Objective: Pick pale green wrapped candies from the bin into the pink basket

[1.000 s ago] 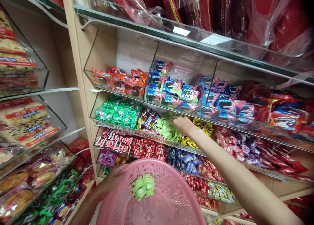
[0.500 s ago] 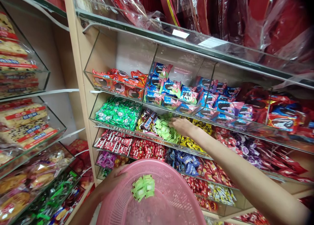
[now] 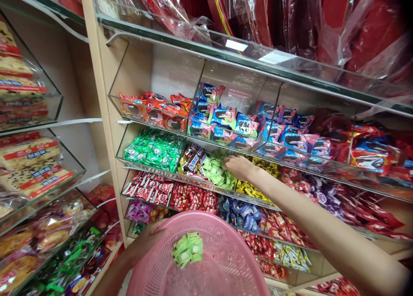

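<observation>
My right hand [image 3: 238, 165] reaches into a glass shelf bin and rests on a heap of light green wrapped candies [image 3: 217, 172]; its fingers curl down into the heap, and what they hold is hidden. My left hand [image 3: 149, 237] grips the far left rim of a pink plastic basket [image 3: 226, 270] held low in front of me. Several of the same light green candies [image 3: 188, 249] lie in the basket.
Glass shelves [image 3: 151, 169] hold bright green packets [image 3: 154, 148], chocolate bars [image 3: 191, 157], red wafer packs [image 3: 149, 188], blue cookie packs [image 3: 226, 117] and yellow sweets [image 3: 251, 187]. Another rack of wrapped cakes [image 3: 32, 167] stands at the left. Red bags in plastic hang above.
The right hand has shifted slightly left within the green candy heap. The basket and left hand stay almost still.
</observation>
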A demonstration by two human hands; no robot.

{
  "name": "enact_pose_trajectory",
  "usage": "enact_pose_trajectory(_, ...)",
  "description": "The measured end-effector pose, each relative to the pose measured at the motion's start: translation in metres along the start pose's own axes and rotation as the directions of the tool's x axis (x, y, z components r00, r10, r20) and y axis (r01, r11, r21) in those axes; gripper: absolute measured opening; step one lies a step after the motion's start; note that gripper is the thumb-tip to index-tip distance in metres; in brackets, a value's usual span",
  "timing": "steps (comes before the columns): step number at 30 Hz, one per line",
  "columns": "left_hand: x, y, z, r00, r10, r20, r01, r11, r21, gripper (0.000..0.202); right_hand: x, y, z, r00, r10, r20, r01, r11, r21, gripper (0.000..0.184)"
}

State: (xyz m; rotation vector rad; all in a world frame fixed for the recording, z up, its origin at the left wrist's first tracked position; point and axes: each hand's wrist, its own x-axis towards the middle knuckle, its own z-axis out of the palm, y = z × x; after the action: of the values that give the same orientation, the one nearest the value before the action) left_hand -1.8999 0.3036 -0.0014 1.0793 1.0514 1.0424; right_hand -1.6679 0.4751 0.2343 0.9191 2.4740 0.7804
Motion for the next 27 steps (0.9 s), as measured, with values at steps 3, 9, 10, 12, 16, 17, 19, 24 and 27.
enact_pose_trajectory(3, 0.001, -0.002, -0.001, 1.000, 0.003, -0.002, -0.003, 1.000, -0.005, 0.046, -0.002, 0.003, -0.002, 1.000, 0.013, -0.007, -0.013, 1.000, 0.008, 0.032)
enact_pose_trajectory(9, 0.004, -0.005, 0.000, 1.000, -0.006, 0.011, 0.006, 0.998, -0.055, 0.049, -0.006, 0.008, 0.000, 0.999, 0.009, -0.043, -0.010, 1.000, -0.017, 0.029)
enact_pose_trajectory(10, 0.004, -0.005, 0.000, 1.000, -0.006, 0.012, 0.006, 0.998, -0.057, 0.050, -0.007, 0.009, 0.001, 0.998, 0.012, -0.062, -0.013, 1.000, -0.026, 0.028)
enact_pose_trajectory(12, 0.003, -0.004, 0.002, 1.000, -0.003, 0.028, 0.005, 0.998, -0.069, 0.050, -0.008, 0.010, 0.002, 0.995, 0.011, -0.101, -0.015, 0.999, -0.039, 0.028)
enact_pose_trajectory(16, 0.002, -0.001, 0.005, 0.998, 0.012, 0.057, -0.007, 0.996, -0.086, 0.048, -0.011, 0.012, 0.003, 0.990, 0.033, -0.134, -0.035, 0.999, -0.007, 0.029)
enact_pose_trajectory(17, 0.002, 0.000, 0.005, 0.999, 0.012, 0.050, -0.009, 0.998, -0.070, 0.047, -0.011, 0.012, 0.004, 0.990, 0.040, -0.139, -0.039, 0.999, 0.010, 0.027)
enact_pose_trajectory(19, 0.002, 0.001, 0.005, 1.000, 0.011, 0.026, -0.010, 1.000, -0.029, 0.045, -0.012, 0.012, 0.004, 0.988, 0.047, -0.147, -0.041, 0.998, 0.045, 0.023)
enact_pose_trajectory(24, -0.001, -0.002, 0.001, 1.000, -0.008, -0.012, 0.008, 1.000, -0.002, 0.048, -0.018, 0.009, 0.001, 0.981, 0.092, -0.170, -0.070, 0.989, 0.130, 0.013)
enact_pose_trajectory(27, -0.001, -0.010, -0.004, 0.999, -0.002, -0.049, 0.003, 1.000, 0.022, 0.049, -0.019, 0.005, 0.002, 0.963, 0.154, -0.223, -0.085, 0.952, 0.293, 0.009)
